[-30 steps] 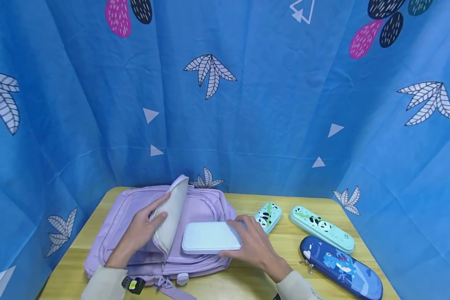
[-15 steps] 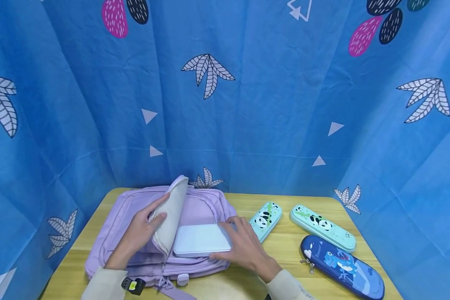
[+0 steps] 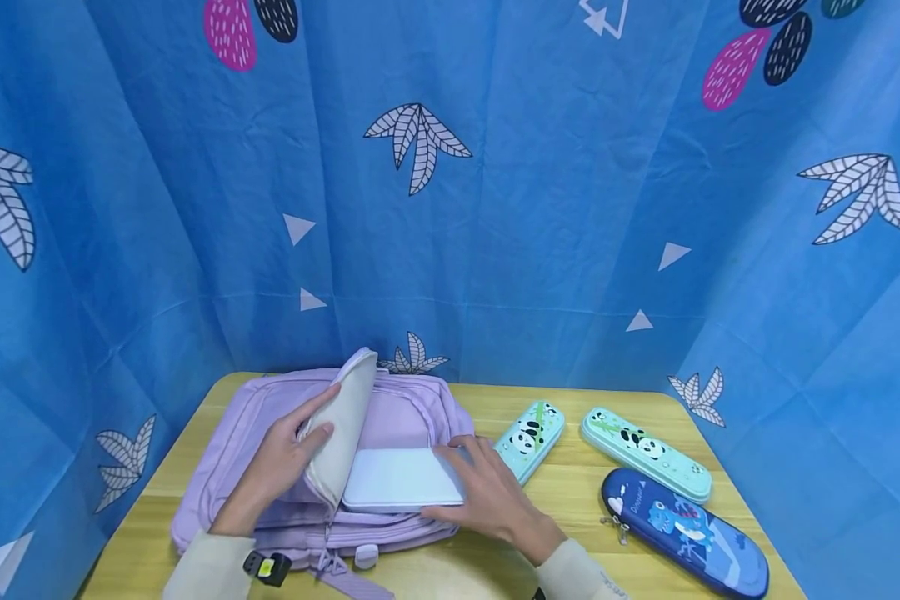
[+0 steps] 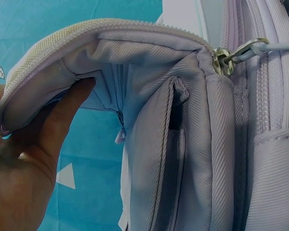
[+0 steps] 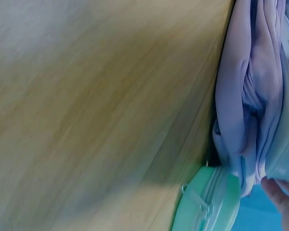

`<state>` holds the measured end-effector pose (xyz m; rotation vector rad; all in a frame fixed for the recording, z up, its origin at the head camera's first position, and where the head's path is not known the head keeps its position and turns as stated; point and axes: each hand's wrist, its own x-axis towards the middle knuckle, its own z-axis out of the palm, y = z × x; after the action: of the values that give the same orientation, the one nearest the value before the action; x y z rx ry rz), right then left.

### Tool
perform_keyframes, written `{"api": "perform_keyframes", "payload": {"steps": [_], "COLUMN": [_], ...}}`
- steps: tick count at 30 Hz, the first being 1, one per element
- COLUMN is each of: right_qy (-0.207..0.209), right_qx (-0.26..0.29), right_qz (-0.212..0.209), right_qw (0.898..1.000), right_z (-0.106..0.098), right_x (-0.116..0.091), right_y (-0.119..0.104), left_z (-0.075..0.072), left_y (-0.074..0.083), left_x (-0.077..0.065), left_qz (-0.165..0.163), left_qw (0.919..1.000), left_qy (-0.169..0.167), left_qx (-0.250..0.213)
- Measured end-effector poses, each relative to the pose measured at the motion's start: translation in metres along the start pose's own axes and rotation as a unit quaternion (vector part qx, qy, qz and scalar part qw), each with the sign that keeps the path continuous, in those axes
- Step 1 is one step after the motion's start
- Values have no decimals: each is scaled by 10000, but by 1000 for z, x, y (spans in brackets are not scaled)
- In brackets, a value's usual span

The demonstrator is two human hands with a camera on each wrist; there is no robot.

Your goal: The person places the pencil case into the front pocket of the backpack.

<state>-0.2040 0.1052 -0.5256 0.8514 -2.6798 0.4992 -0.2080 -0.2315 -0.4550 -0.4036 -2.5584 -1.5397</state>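
Note:
A lilac backpack [image 3: 270,400] lies on its back on the wooden table, its front pocket flap [image 3: 345,417] pulled up to show a pale lining. My left hand [image 3: 285,454] pinches the flap's edge between thumb and fingers; the left wrist view shows the zipped edge [image 4: 111,28] and the pocket's inside. My right hand [image 3: 487,492] grips the right end of a pale blue, rounded rectangular case [image 3: 397,482], which lies over the backpack with its left end beside the raised flap. In the right wrist view only some fingertips [image 5: 277,192] show on the case [image 5: 285,144].
A mint panda pencil case [image 3: 528,437] lies right of the backpack, partly behind my right hand. Farther right are a second mint panda case [image 3: 645,454] and a navy dinosaur pencil case [image 3: 682,529]. A blue patterned curtain [image 3: 450,250] hangs behind the table [image 3: 570,550].
My right hand has carried the pale blue case left and slightly down, up to the flap; it barely moves in the last half second. My left hand keeps the flap raised.

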Motion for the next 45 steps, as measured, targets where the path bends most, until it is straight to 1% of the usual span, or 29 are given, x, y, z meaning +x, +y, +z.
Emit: {"api": "perform_keyframes", "payload": {"steps": [5, 9, 12, 18, 27, 34, 45], "right_qy": [-118, -125, -122, -112, -28, -48, 11], "right_qx": [316, 740, 980, 1195, 1236, 1277, 1272], "right_qz": [-230, -350, -330, -235, -266, -176, -277], "right_qw": [9992, 9966, 9946, 9925, 9920, 9916, 9915], "right_z": [-6, -11, -13, -13, -13, -14, -17], "right_x": [-4, -9, -13, -19, -23, -23, -22], "right_y": [9, 16, 21, 27, 31, 30, 25], "left_z": [-1, -1, -1, -2, -1, -1, -1], "left_y": [1, 2, 2, 2, 0, 1, 0], "left_x": [-1, 0, 0, -1, 1, 0, 0], "left_qz": [-69, -65, -78, -80, -3, -57, -95], "left_qw": [9999, 9999, 9998, 9998, 9999, 9999, 9999], "left_qy": [-38, -23, -17, -34, -19, -25, -32], "left_qx": [-101, -146, -166, -184, -109, -119, -102]}}
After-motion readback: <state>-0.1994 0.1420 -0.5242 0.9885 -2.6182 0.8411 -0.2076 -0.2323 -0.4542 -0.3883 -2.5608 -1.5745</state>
